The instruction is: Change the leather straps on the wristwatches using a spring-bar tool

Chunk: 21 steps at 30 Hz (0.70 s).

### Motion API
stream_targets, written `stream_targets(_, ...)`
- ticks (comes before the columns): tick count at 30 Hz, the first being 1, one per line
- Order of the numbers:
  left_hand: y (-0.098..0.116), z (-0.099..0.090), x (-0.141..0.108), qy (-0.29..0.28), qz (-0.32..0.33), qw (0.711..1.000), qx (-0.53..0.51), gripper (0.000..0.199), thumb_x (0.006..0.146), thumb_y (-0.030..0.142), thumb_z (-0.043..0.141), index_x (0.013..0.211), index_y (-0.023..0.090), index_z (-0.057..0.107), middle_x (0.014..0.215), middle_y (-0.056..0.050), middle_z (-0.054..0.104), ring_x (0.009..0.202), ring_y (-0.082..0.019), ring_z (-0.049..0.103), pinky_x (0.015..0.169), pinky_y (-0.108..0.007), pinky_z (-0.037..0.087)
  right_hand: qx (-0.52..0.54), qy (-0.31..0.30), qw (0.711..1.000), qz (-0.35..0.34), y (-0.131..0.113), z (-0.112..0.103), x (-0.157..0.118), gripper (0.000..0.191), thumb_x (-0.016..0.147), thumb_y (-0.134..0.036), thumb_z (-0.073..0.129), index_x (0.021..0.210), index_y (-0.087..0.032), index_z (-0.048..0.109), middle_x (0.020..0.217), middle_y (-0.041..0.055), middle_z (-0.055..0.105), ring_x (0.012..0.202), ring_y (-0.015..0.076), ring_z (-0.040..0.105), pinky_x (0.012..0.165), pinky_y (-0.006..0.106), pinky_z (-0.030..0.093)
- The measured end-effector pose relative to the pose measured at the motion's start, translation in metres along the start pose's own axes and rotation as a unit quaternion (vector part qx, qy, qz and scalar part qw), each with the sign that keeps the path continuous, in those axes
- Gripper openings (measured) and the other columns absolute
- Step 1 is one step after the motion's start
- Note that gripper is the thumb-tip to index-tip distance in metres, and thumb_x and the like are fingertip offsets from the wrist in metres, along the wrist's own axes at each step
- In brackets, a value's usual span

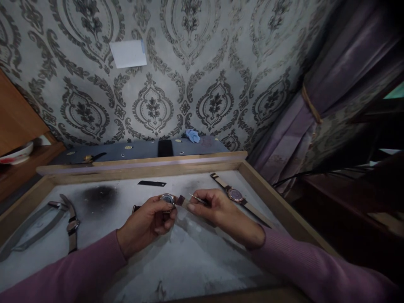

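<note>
Near centre, the left hand point(150, 217) is gripping a watch point(167, 198), fingers curled, the right hand point(217, 206) pinching a thin tool point(195, 196) and strap point(184, 203); a loose pinch could be letting the tool scratch the watch. Farther, a black strip point(152, 183) is lying.

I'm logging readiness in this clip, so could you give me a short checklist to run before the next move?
1. Watch held in the left hand: ok.
2. Thin tool gripped by the right hand: ok.
3. Strap piece joined to that watch: cannot tell.
4. Black strip lying apart from both hands: ok.
5. Pliers lying apart from both hands: ok.
</note>
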<state>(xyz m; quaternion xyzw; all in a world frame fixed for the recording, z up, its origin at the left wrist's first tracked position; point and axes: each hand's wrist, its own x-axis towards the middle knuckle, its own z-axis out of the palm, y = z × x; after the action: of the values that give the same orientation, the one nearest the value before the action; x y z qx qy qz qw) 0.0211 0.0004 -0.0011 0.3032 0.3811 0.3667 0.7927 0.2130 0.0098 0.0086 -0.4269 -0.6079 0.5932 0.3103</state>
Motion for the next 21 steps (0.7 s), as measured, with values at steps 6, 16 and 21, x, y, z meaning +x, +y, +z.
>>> stream_targets(6,-0.0005,-0.0006,-0.0001,-0.002,-0.002,1.0,0.001,0.023,0.062,0.019,0.068,0.083,0.013,0.06,0.059,0.002,0.055,0.042,-0.004,0.044,0.035,-0.014,0.015,-0.006,-0.007,1.0,0.007,-0.0021,0.0005,-0.0011,0.037,0.07,-0.048,0.072,0.065,-0.017,0.053,0.049,-0.0087,0.036,0.045,0.0057,0.025,0.043,0.023,0.015)
stream_targets(16,-0.0019,-0.0029,0.0014,-0.012,0.001,1.0,0.002,0.019,0.064,0.018,0.066,0.081,0.013,0.058,0.06,0.002,0.054,0.042,-0.004,0.043,0.035,-0.015,0.012,0.003,-0.009,1.0,0.014,-0.0014,0.0009,-0.001,0.037,0.069,-0.047,0.073,0.065,-0.016,0.053,0.05,-0.0082,0.036,0.047,0.0057,0.025,0.043,0.024,0.015)
stream_targets(21,-0.0013,-0.0017,0.0014,-0.01,-0.003,1.0,0.007,0.019,0.067,0.02,0.065,0.083,0.014,0.058,0.06,0.003,0.053,0.042,-0.004,0.043,0.036,-0.016,0.012,-0.005,-0.008,1.0,0.014,-0.0001,-0.0001,-0.0011,0.035,0.07,-0.047,0.071,0.066,-0.016,0.054,0.051,-0.0078,0.036,0.047,0.006,0.025,0.043,0.024,0.015)
